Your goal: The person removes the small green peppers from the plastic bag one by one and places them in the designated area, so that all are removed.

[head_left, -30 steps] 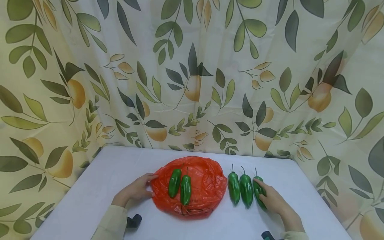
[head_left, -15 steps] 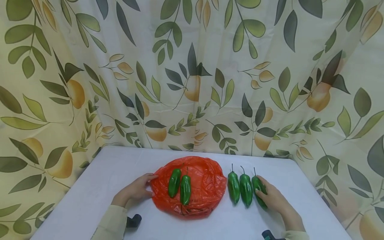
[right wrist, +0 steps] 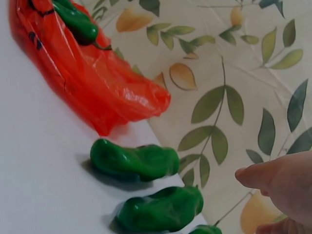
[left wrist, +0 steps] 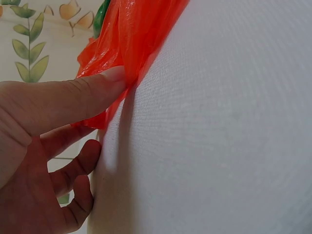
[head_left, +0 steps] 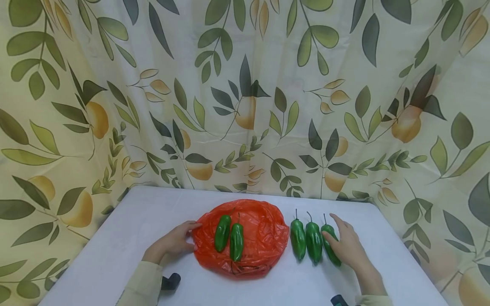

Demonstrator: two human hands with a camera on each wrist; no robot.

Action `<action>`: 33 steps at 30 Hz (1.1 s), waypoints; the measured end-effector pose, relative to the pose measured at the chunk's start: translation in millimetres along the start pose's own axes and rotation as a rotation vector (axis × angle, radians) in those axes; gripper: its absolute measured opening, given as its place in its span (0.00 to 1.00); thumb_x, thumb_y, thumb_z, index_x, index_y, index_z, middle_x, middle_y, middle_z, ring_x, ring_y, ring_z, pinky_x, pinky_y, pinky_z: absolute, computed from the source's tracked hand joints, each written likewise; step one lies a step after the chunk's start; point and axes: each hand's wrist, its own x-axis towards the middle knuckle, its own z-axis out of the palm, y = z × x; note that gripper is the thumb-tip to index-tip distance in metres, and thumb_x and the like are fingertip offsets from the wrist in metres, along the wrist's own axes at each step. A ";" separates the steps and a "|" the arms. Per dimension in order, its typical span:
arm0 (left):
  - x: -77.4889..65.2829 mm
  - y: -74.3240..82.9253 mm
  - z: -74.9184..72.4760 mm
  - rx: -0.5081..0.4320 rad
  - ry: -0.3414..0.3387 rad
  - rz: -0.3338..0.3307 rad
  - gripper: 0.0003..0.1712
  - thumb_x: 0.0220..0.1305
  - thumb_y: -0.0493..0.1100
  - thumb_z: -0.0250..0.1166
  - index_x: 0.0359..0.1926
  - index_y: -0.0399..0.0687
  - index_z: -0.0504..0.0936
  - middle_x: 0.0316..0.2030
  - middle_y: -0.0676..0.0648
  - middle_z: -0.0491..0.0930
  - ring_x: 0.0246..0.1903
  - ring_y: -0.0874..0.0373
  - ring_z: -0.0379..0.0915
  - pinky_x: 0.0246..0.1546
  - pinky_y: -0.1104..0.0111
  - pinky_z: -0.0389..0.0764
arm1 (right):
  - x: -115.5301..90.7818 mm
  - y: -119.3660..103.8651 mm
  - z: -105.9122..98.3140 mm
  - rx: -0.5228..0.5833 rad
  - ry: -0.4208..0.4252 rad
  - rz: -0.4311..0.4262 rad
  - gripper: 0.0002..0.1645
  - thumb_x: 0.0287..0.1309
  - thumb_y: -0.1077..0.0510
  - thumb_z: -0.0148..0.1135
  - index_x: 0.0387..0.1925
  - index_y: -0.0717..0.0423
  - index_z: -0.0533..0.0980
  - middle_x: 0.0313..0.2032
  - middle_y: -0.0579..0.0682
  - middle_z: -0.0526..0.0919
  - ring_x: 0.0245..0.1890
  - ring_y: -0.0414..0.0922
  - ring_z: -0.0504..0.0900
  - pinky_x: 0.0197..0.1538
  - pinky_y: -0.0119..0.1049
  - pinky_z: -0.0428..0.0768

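Note:
A crumpled red plastic bag (head_left: 264, 238) lies on the white table, with two green peppers, a left one (head_left: 223, 233) and a right one (head_left: 237, 242), on top. At its left edge my left hand (head_left: 172, 242) pinches the plastic between thumb (left wrist: 92, 95) and forefinger; the other fingers are loosely bent. To the right of the bag stand three more green peppers in a row: the nearest (head_left: 298, 239), the middle one (head_left: 314, 242) and the outermost (head_left: 330, 244). My right hand (head_left: 350, 246) hovers by the outermost pepper, thumb and fingers spread, holding nothing and partly covering it.
Leaf-and-fruit patterned curtain (head_left: 249, 127) hangs behind and along both sides of the white table (head_left: 153, 204). Dark camera parts, one at the left wrist (head_left: 171, 281) and one at the right (head_left: 338, 300), show near the sleeves.
My right hand has let go of the outermost pepper and its fingers have spread and lifted. That pepper has shifted slightly left. The left hand stays put on the bag.

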 end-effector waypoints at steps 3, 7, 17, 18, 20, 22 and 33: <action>-0.6 0.3 -0.2 0.002 0.001 -0.001 0.44 0.52 0.39 0.78 0.71 0.57 0.72 0.72 0.44 0.67 0.70 0.40 0.65 0.64 0.42 0.75 | -4.4 -9.3 0.4 0.008 0.018 -0.025 0.44 0.72 0.49 0.55 0.78 0.62 0.49 0.72 0.79 0.52 0.71 0.77 0.53 0.68 0.76 0.59; -1.3 0.4 -0.8 0.003 -0.001 -0.003 0.45 0.52 0.40 0.78 0.71 0.57 0.72 0.72 0.45 0.67 0.70 0.40 0.66 0.64 0.42 0.76 | -8.1 -20.9 3.1 0.008 0.038 -0.060 0.44 0.71 0.49 0.56 0.78 0.61 0.50 0.72 0.78 0.53 0.71 0.77 0.55 0.66 0.77 0.61; -0.9 -0.2 0.0 -0.005 -0.003 -0.001 0.44 0.52 0.38 0.77 0.71 0.56 0.72 0.72 0.44 0.68 0.70 0.39 0.65 0.65 0.41 0.74 | -14.2 -50.7 21.9 0.036 0.035 -0.112 0.43 0.68 0.49 0.60 0.78 0.52 0.55 0.73 0.73 0.57 0.71 0.75 0.60 0.59 0.76 0.70; -0.6 -0.3 0.1 -0.005 -0.003 0.001 0.44 0.52 0.38 0.77 0.71 0.56 0.73 0.72 0.44 0.68 0.70 0.39 0.66 0.65 0.41 0.75 | -15.3 -53.0 24.2 0.037 0.036 -0.129 0.43 0.68 0.49 0.61 0.78 0.51 0.55 0.73 0.72 0.57 0.71 0.74 0.60 0.58 0.76 0.70; -0.3 -0.5 0.4 -0.005 -0.003 0.003 0.43 0.53 0.38 0.77 0.71 0.55 0.73 0.72 0.44 0.68 0.69 0.40 0.66 0.64 0.41 0.75 | -17.4 -57.6 28.9 0.044 0.034 -0.167 0.43 0.68 0.49 0.61 0.78 0.50 0.56 0.73 0.71 0.59 0.71 0.73 0.61 0.59 0.76 0.70; 0.2 -0.7 0.6 -0.005 -0.003 0.005 0.43 0.53 0.38 0.77 0.71 0.55 0.73 0.72 0.44 0.68 0.69 0.40 0.67 0.64 0.41 0.75 | -19.8 -62.1 33.9 0.055 0.031 -0.204 0.42 0.67 0.50 0.62 0.77 0.49 0.57 0.74 0.69 0.60 0.72 0.72 0.62 0.60 0.76 0.70; -0.5 0.4 0.2 -0.002 0.003 0.014 0.43 0.53 0.37 0.76 0.70 0.55 0.73 0.72 0.44 0.68 0.69 0.40 0.66 0.65 0.41 0.75 | -32.1 -94.9 60.5 0.150 -0.013 -0.302 0.40 0.64 0.52 0.67 0.75 0.44 0.64 0.72 0.59 0.67 0.72 0.62 0.66 0.61 0.66 0.78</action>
